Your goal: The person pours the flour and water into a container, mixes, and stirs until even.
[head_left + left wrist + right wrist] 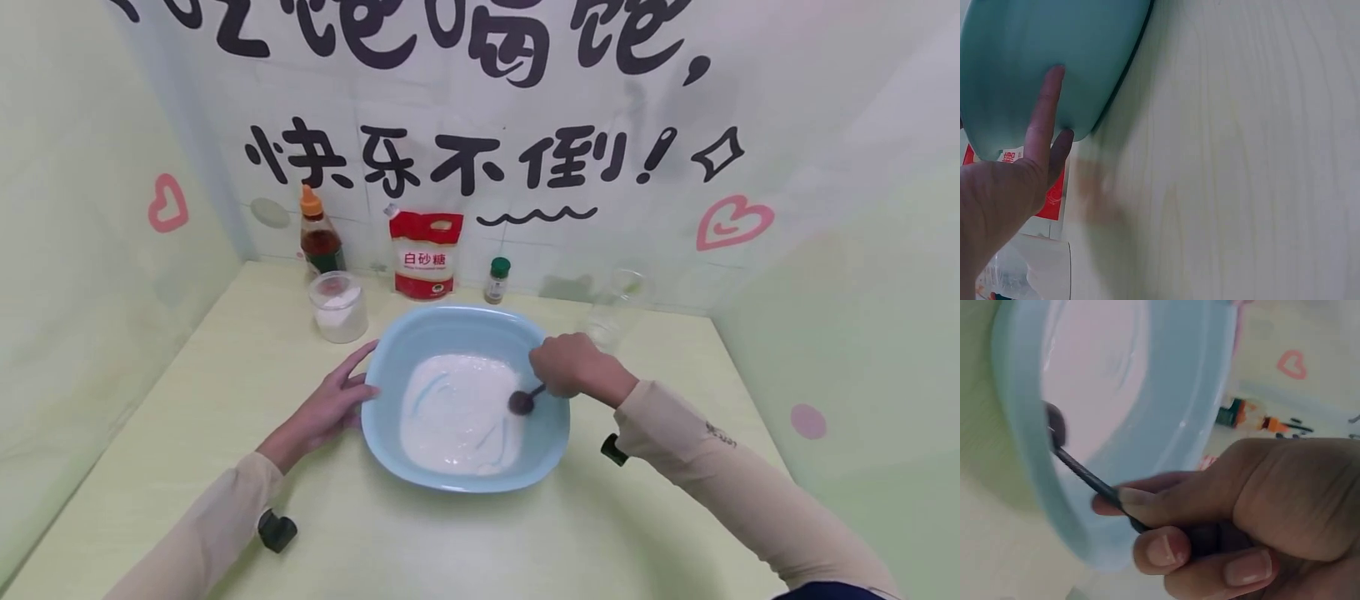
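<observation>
A light blue plastic basin (467, 481) stands on the table with a white, glossy, wet-looking mixture (457, 412) in it. My left hand (333, 404) holds the basin's left side, thumb on the rim. In the left wrist view, two fingers (1043, 119) lie along the outer wall. Over the right rim, my right hand (573, 364) grips the thin dark handle of a small spoon (1085, 475). The spoon's dark round head (521, 403) is at the mixture's right edge inside the basin. Most of the handle's grip end is hidden in the fist.
Behind the basin stand a clear tub of white powder (340, 317), an orange-capped sauce bottle (321, 242), a red-and-white sugar pouch (425, 257) and a small green-capped jar (497, 282). A clear glass (606, 321) stands beyond my right hand. Printed sheets enclose the table.
</observation>
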Tool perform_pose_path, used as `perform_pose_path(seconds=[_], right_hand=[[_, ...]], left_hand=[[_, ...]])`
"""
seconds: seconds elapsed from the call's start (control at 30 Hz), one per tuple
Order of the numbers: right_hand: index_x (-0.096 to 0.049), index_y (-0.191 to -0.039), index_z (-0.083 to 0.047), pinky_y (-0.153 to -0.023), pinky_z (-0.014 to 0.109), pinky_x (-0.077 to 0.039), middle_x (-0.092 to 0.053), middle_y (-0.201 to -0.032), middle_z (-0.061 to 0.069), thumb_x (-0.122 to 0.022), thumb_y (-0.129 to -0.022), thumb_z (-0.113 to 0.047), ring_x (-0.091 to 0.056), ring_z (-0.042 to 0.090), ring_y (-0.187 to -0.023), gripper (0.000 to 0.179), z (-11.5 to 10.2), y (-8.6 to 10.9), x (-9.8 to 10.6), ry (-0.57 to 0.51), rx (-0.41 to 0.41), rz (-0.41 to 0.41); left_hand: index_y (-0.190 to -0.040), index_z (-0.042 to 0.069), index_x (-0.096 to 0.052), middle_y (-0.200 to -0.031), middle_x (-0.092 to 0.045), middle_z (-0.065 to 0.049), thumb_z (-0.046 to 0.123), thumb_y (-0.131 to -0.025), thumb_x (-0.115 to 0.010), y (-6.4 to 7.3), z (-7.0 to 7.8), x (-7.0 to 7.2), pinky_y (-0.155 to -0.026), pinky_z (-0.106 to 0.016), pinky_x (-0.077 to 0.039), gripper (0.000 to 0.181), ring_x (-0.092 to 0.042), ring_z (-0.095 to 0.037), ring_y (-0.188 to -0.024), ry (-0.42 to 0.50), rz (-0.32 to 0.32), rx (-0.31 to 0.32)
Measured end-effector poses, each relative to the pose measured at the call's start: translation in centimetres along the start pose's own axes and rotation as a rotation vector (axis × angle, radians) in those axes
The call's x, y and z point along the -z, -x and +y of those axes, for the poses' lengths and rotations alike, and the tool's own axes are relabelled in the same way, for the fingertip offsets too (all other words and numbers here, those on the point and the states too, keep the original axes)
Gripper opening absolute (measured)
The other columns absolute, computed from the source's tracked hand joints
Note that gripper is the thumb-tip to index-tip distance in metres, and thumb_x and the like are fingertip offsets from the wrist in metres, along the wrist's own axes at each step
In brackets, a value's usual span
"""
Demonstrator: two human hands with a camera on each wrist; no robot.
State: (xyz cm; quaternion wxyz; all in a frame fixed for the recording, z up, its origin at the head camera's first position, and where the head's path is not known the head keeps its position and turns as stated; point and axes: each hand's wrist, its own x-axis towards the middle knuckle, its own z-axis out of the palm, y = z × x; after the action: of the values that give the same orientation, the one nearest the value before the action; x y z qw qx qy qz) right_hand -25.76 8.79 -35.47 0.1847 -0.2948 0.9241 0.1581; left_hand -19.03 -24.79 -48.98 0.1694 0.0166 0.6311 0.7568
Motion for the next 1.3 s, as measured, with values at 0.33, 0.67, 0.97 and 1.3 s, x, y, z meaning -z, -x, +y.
perform_pose_path(seconds=[0.33,0.67,0.97,1.3], right_hand=[[-0.079,-0.097,-0.020,-0.078,0.029,-0.053,-0.072,-0.093,-0.005,-0.069,-0.092,-0.013,-0.057,0.013,-0.085,0.014,-3.6,-1.1,-0.9,-0.243,0.271,-0.072],[-0.077,-0.110,-0.020,-0.073,0.025,-0.049,-0.072,-0.099,-0.002,-0.069,-0.092,-0.012,-0.056,0.017,-0.086,0.021,-7.0,-4.8,-0.2,-0.299,0.238,0.071],[-0.072,-0.108,-0.011,-0.071,0.027,-0.049,-0.071,-0.095,0.004,-0.068,-0.091,-0.010,-0.057,0.019,-0.079,0.018,-5.2,-6.5,-0.1,-0.203,0.102,0.264],[-0.069,-0.092,-0.008,-0.049,0.030,-0.043,-0.058,-0.073,0.007,-0.062,-0.087,-0.006,-0.053,0.021,-0.062,0.009,-0.5,-3.4,-0.7,-0.037,-0.093,0.180]], left_hand=[[-0.160,0.031,-0.015,-0.154,-0.031,-0.036,0.004,-0.095,-0.055,0.2,0.1,0.1,-0.076,-0.054,-0.062,0.082,-0.071,-0.028,-0.101,0.005,-0.014,-0.021],[-0.160,0.035,-0.015,-0.157,-0.031,-0.031,0.005,-0.095,-0.055,0.0,0.1,0.1,-0.079,-0.055,-0.061,0.082,-0.066,-0.035,-0.113,-0.017,0.005,0.001],[-0.160,0.035,-0.017,-0.157,-0.032,-0.030,0.003,-0.095,-0.054,-0.1,-0.1,0.0,-0.076,-0.056,-0.061,0.081,-0.068,-0.036,-0.108,-0.011,0.012,0.000],[-0.160,0.035,-0.015,-0.157,-0.032,-0.030,0.006,-0.096,-0.055,0.0,0.2,0.1,-0.078,-0.055,-0.061,0.081,-0.067,-0.036,-0.111,-0.029,0.017,0.015]])
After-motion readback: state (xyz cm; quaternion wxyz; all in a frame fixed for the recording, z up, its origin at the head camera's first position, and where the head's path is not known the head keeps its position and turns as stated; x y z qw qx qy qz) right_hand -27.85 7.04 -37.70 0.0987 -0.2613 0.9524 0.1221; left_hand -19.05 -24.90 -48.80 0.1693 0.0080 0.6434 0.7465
